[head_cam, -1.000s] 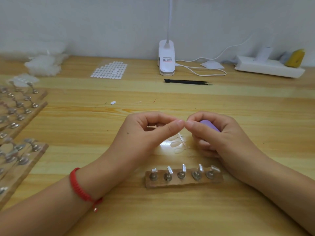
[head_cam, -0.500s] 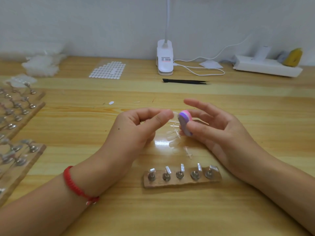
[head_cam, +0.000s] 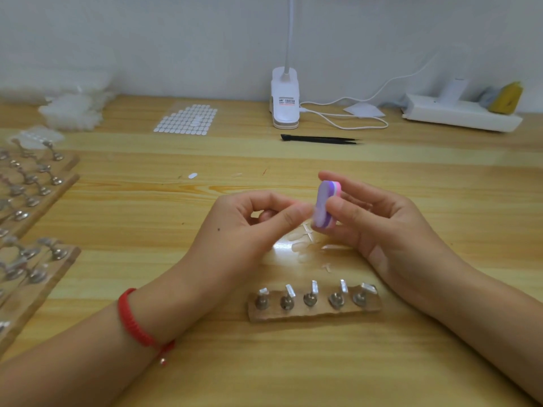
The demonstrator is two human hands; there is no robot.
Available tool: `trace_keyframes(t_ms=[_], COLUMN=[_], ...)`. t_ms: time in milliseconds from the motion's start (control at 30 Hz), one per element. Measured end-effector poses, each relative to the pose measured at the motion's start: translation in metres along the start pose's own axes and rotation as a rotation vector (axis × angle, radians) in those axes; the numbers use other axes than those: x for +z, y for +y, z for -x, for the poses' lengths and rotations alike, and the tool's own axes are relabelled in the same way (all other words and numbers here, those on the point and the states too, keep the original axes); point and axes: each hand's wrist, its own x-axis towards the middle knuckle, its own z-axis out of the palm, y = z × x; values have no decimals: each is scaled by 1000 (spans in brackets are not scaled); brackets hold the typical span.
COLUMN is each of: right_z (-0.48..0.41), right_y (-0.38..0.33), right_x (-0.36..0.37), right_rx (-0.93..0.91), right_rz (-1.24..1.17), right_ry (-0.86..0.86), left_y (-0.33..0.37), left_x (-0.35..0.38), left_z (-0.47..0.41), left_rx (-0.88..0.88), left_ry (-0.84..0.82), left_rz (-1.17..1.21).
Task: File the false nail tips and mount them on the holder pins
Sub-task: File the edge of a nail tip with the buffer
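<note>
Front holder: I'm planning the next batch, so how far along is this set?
Done: all five pins on the front holder seem to carry clear tips. In hand: the right hand grips the file block; the left hand pinches what is likely a tip at it. Left: several loose tips lie on the table between the hands.

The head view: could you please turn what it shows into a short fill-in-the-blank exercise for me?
1. The right hand grips an oval file block coloured pink and ____.
2. The short wooden holder strip nearest the person carries ____ metal pins.
3. The person wears a braided ____ bracelet.
Missing words: purple; five; red.
</note>
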Motion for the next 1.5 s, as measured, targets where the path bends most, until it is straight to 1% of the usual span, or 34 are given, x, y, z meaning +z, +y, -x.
trace_keyframes(t_ms=[67,100,233,300,367,467,633,733,833,1067,1267,1333,1400,1500], right_z=[1,2,0,-1,0,1,1,1,0,-1,0,0,1,1], right_y=[-1,0,1,1,0,0,1,-2,-3,0,-1,-1,-2,-5], right_x=[1,1,1,1,2,2,4,5,3,4,7,7,8,6], right_rx=[16,17,4,1,-14,-17,-34,-14,2,-22,13,22,29,53], right_rz=[53,69,-4,-16,37,83,49,63,-2,-57,-1,-23,-12,-34], right_ry=[-48,-52,21,23,4,11,45,-2,14,125,90,97,81,71], left_y=[-1,-1,1,1,1,2,5,3,2,4,4,4,4,2], left_x=[-1,-2,0,0,-1,0,0,1,-1,-1,-1,0,0,-2], left_z=[-1,-2,0,0,-1,-1,1,1,-1,-1,-1,0,0,-2], left_rx=[-22,-22,-6,-12,-25,-39,-32,-14,-34,-45,-31,-22,-17,-35], left_ry=[51,49,-13,12,38,-13,-59,-1,97,23,7,-15,0,88], left_rz=[42,40,-23,-4,11,3,-45,-26,48,56,41,15,16,78])
